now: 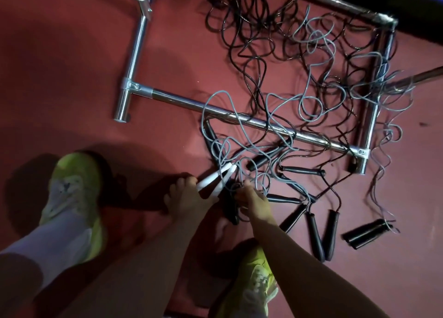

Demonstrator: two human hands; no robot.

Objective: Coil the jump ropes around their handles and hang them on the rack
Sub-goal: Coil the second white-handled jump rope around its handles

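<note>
My left hand (185, 198) grips two white handles (219, 178) of a grey jump rope (242, 126) low over the red floor. Beside it my right hand (251, 201) pinches the grey cord near those handles. The grey cord runs up over the chrome rack's lower bar (239, 118) into a tangle. Several black-handled ropes (314, 231) lie on the floor to the right, their black cords (251, 42) piled inside the rack frame. A pair of black handles (366, 234) lies at the far right.
The chrome rack base (130, 61) stands on the red floor, with an upright post at the top left and another bar (374, 116) on the right. My two feet in yellow-green shoes (74, 186) stand at the bottom left and bottom centre.
</note>
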